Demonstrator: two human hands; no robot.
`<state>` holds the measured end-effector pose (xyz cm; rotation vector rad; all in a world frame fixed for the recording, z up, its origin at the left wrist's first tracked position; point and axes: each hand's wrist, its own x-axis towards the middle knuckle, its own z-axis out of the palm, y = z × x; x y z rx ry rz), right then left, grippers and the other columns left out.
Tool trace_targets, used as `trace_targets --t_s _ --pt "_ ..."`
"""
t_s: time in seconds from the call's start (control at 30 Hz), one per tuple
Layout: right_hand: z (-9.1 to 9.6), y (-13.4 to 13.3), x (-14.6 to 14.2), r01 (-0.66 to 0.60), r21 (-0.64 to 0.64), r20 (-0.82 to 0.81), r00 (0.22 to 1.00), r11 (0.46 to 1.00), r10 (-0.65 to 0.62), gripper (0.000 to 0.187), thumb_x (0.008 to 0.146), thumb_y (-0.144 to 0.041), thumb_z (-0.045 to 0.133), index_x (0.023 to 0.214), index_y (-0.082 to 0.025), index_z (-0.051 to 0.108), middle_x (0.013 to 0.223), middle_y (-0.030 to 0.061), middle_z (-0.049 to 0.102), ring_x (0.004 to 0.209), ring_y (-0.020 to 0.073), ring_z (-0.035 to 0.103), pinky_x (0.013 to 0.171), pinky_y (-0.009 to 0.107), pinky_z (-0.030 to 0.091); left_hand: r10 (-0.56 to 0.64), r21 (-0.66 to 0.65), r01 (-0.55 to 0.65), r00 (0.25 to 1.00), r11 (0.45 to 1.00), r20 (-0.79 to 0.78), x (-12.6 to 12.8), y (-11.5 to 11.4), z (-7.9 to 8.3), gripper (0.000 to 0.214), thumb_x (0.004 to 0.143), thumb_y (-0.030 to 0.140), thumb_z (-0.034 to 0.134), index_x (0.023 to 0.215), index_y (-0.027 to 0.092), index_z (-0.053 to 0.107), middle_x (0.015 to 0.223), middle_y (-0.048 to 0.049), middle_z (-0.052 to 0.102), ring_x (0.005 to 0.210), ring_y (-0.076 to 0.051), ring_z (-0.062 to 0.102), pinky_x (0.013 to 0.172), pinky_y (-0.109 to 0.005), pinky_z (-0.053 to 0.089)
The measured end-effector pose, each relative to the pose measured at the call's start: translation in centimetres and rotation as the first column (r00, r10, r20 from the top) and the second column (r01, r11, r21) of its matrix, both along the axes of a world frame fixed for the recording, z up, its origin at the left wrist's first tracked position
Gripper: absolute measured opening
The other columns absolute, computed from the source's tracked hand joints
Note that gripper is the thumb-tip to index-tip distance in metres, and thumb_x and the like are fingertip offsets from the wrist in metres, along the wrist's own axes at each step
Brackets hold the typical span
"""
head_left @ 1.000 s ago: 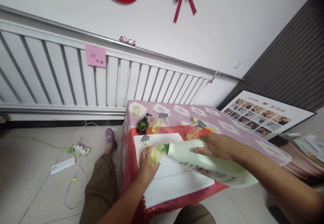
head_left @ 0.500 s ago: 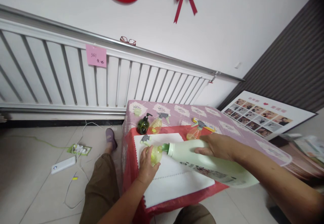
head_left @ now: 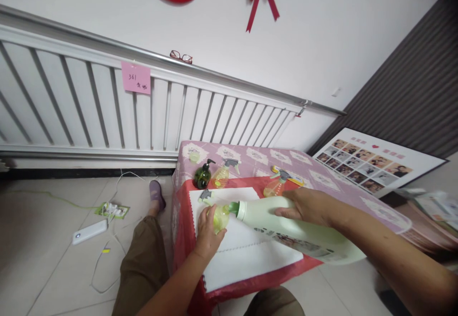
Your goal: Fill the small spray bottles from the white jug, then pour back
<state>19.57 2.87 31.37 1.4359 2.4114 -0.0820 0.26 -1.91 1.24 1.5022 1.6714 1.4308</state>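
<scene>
My right hand (head_left: pixel 307 206) grips a large pale green jug (head_left: pixel 296 228), tipped over so its green spout meets the mouth of a small yellow-green bottle (head_left: pixel 221 217). My left hand (head_left: pixel 207 232) is wrapped round that small bottle, holding it on a white cloth (head_left: pixel 246 254). A grey spray head (head_left: pixel 205 195) lies on the cloth just behind the small bottle.
The cloth covers a red sheet on a low table with a pink patterned cover (head_left: pixel 322 175). Behind stand a dark green pump bottle (head_left: pixel 202 175), a yellow spray bottle (head_left: pixel 223 173) and an orange spray bottle (head_left: pixel 275 186). A power bank (head_left: pixel 89 232) and cables lie on the floor at left.
</scene>
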Motion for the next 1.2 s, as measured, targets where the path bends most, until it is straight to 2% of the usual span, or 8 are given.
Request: trace_targets --t_s 0.8,1.2 --pt "0.07 -0.03 -0.02 -0.009 -0.002 -0.014 1.0 1.0 0.009 0.045 0.081 -0.064 0.049 0.088 -0.022 0.062 0.086 0.0099 0.072 0.074 0.0257 0.065 0.062 0.033 0.043 0.004 -0.006 -0.004 1.0 1.0 0.003 0.04 -0.01 0.05 0.078 0.067 0.019 0.066 0.139 0.024 0.035 0.141 -0.0111 0.04 0.134 -0.027 0.035 0.113 -0.043 0.03" --pt "0.2 -0.22 -0.24 -0.007 0.0 0.011 1.0 1.0 0.007 0.046 0.082 -0.064 0.047 0.089 -0.02 0.061 0.09 0.0113 0.071 0.078 0.0281 0.066 0.065 0.034 0.044 0.011 -0.006 -0.012 1.0 1.0 -0.012 0.06 0.0 0.01 0.078 0.067 0.019 0.065 0.139 0.022 0.035 0.142 -0.0116 0.04 0.135 -0.027 0.035 0.114 -0.043 0.03"
